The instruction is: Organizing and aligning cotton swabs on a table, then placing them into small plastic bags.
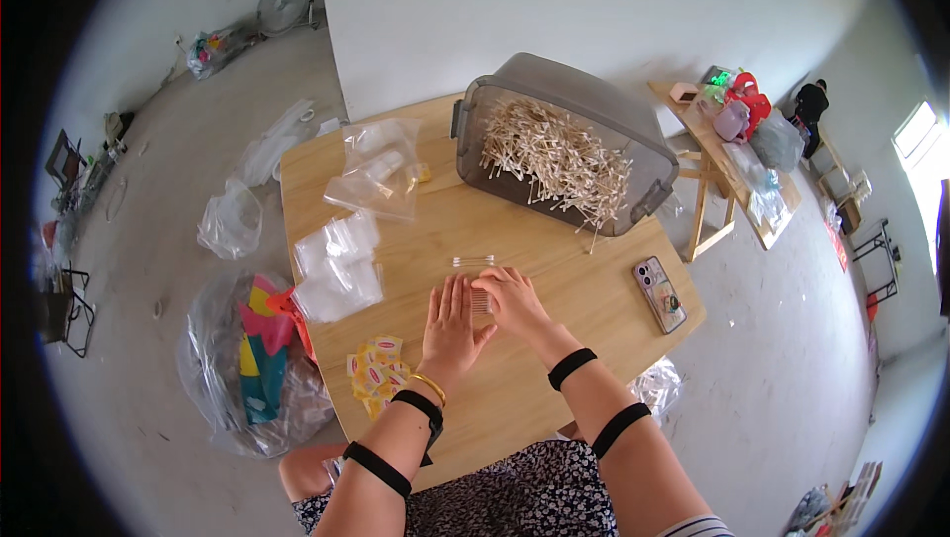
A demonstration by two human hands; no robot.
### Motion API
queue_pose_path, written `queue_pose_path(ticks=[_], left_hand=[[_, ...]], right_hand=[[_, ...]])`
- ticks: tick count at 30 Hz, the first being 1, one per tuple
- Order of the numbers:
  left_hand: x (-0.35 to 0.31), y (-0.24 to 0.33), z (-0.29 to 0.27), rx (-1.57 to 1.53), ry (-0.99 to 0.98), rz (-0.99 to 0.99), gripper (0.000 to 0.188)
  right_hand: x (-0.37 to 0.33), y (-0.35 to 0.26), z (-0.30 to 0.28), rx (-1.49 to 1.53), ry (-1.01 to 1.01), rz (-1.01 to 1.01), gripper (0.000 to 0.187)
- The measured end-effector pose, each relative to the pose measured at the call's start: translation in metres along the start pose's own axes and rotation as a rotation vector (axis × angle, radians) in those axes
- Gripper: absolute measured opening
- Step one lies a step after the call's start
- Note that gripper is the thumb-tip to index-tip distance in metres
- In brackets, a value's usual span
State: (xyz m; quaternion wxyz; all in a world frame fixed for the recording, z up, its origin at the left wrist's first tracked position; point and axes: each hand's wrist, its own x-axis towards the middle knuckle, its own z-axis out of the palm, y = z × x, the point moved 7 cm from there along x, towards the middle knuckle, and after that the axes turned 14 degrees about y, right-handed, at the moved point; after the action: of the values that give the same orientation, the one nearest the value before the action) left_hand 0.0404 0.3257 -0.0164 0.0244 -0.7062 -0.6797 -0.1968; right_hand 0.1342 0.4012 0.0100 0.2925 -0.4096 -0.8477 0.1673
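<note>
My left hand (452, 331) lies flat on the wooden table, fingers stretched out and side by side, along the left end of a neat row of cotton swabs (482, 302). From the right, my right hand (513, 301) bends over that row, its fingertips closed down on the swabs; the thumb's grip is hidden. Just beyond my fingertips lie a few loose cotton swabs (473, 261), parallel to the row. A grey plastic bin (554, 82) rests on its side at the back of the table, its mouth facing me, with a heap of cotton swabs (554, 156) inside.
Clear plastic bags (338, 265) are stacked at the table's left, with larger bags (381, 166) behind. Yellow-and-white paper labels (376, 374) sit near the left edge. A phone (659, 294) lies at the right. A filled plastic sack (247, 369) stands on the floor.
</note>
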Motion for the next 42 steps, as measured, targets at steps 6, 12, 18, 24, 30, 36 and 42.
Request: queue_pose_path(ticks=[6,12,18,24,30,36,42], left_hand=[[0.000,0.009,-0.001,0.183,-0.045,0.052,0.093],[-0.015,0.016,-0.008,0.241,-0.127,0.017,0.093],[-0.053,0.026,-0.003,0.224,-0.106,-0.004,0.095],[-0.066,0.037,-0.005,0.081,-0.065,-0.040,0.093],[-0.065,0.037,-0.015,0.025,-0.046,-0.052,0.094],[-0.069,0.039,-0.016,0.056,-0.061,-0.068,0.094],[-0.079,0.048,-0.015,0.038,-0.025,-0.055,0.096]], right_hand=[[-0.021,0.034,-0.041,0.075,0.221,0.213,0.036],[-0.080,0.043,-0.057,0.047,0.266,0.321,0.034],[-0.064,0.022,-0.043,0.029,0.188,0.256,0.033],[0.012,0.013,-0.015,-0.064,0.208,0.184,0.029],[0.037,0.012,0.002,-0.201,0.118,0.145,0.024],[0.026,0.004,-0.003,-0.164,0.185,0.061,0.022],[0.024,0.002,-0.003,-0.191,0.122,0.067,0.019]])
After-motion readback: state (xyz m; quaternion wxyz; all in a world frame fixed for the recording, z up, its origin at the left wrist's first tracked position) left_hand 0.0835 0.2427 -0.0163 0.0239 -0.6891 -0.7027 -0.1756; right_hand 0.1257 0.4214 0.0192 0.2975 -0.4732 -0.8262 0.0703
